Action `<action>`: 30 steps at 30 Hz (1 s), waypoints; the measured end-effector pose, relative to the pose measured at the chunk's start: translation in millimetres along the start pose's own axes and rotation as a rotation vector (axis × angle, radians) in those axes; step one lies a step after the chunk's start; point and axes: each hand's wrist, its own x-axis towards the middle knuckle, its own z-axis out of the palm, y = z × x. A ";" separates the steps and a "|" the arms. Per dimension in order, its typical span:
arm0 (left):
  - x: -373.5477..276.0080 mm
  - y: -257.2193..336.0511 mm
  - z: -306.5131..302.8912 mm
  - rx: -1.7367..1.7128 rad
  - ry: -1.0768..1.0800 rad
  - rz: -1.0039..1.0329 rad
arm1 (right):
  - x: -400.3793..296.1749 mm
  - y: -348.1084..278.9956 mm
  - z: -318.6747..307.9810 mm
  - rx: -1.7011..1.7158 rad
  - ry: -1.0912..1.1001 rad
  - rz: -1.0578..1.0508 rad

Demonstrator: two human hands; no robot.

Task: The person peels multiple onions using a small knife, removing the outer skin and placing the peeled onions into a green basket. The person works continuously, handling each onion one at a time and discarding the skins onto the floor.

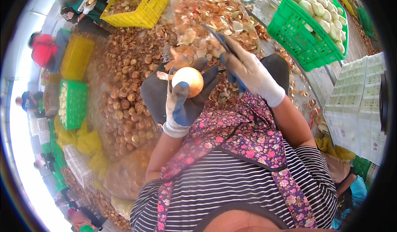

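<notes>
In my left hand (183,102), gloved in white and blue, rests a pale yellow onion (188,82); the thumb presses on it, and a strip of loose dry skin hangs at its left side. My right hand (248,67), in a similar glove, is closed around a knife (214,35), whose dark blade points up and to the left, clear of the onion. Brown onion skins (211,12) lie heaped beyond both hands. To the left, unpeeled onions (124,105) are spread over the floor among loose skins.
A green plastic crate (304,43) of peeled onions stands at upper right, above stacked white crates (350,108). A yellow crate (136,9) holds skins at upper left, beside a seated person (83,5). More workers and crates line the left side.
</notes>
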 end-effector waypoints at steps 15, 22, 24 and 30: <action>0.9 -3.2 15.5 0.012 0.060 0.112 | -18.6 -28.8 27.1 -0.099 -0.179 -0.231; -3.8 -4.8 2.1 0.094 0.137 0.142 | -9.9 -26.1 8.5 0.279 -0.149 0.184; -4.8 -3.7 0.1 0.096 0.142 0.137 | -16.3 -30.5 8.0 0.203 -0.166 0.069; -13.2 -1.2 -9.9 0.081 0.253 0.136 | 1.0 -31.3 5.5 0.450 -0.333 0.368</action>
